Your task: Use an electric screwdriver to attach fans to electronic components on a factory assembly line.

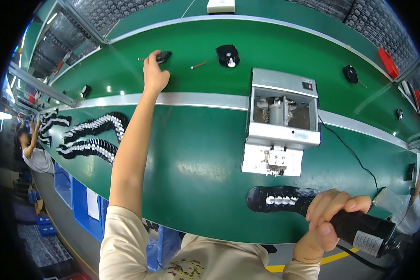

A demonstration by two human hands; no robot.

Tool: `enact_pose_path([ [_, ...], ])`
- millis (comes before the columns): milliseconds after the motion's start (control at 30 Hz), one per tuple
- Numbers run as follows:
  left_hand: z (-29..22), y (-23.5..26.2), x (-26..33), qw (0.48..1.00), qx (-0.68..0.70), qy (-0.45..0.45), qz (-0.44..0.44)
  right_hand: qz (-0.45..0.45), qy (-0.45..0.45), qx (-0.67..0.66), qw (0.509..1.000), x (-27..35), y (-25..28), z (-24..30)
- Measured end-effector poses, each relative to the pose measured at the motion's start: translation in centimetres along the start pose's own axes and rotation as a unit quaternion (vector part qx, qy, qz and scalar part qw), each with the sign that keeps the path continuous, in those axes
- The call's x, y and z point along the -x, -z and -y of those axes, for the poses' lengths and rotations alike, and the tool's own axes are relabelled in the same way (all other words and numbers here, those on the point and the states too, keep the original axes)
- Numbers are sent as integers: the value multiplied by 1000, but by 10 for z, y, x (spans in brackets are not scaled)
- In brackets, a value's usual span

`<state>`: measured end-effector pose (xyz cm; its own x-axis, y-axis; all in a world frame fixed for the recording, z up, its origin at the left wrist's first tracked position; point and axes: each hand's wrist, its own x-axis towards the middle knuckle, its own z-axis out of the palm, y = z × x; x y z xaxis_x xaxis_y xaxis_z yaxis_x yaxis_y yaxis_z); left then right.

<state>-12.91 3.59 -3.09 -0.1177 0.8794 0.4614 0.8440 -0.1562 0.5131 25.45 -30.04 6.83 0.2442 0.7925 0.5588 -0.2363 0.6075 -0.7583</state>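
Observation:
My left hand (155, 74) reaches out over the far green belt, thumb apart from the fingers. Its fingertips are at a small black part (164, 57); whether they touch it is hard to tell. At the near right, my right hand (330, 211) is wrapped round a black electric screwdriver (366, 229) with a pale label and a cable at its rear. The tool's front end is hidden by the hand. Just left of that hand, a row of black parts with white round pieces (281, 200) lies on the green table (186, 186).
A grey metal machine (282, 135) with a lit red switch stands right of centre, its cord trailing right. Rows of black-and-white parts (95, 126) lie at left. On the belt are a black part with a white knob (227, 56) and another black part (350, 73). A co-worker (35, 151) is far left.

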Motion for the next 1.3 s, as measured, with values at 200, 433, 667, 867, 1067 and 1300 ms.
enact_pose_path([
  [200, -9, -24, -39, 983, -165, 77, 22, 64, 3, 14, 998, -6, 15, -4],
  [433, -11, -14, -67, 964, -165, 81, 190, 79, 3, 11, 997, -6, 20, -5],
  [667, -88, 83, 21, 885, -136, -243, 373, 106, 7, -13, 994, -3, 17, 0],
  [867, -108, 127, 135, 828, -173, -386, 369, 140, -5, -3, 990, -1, 15, -2],
  [1067, -112, 171, 161, 905, -92, -250, 333, 125, -28, 8, 992, 2, 14, 3],
  [1300, -103, 140, 185, 964, -169, -59, 196, 93, -57, -18, 994, 7, 3, 5],
])
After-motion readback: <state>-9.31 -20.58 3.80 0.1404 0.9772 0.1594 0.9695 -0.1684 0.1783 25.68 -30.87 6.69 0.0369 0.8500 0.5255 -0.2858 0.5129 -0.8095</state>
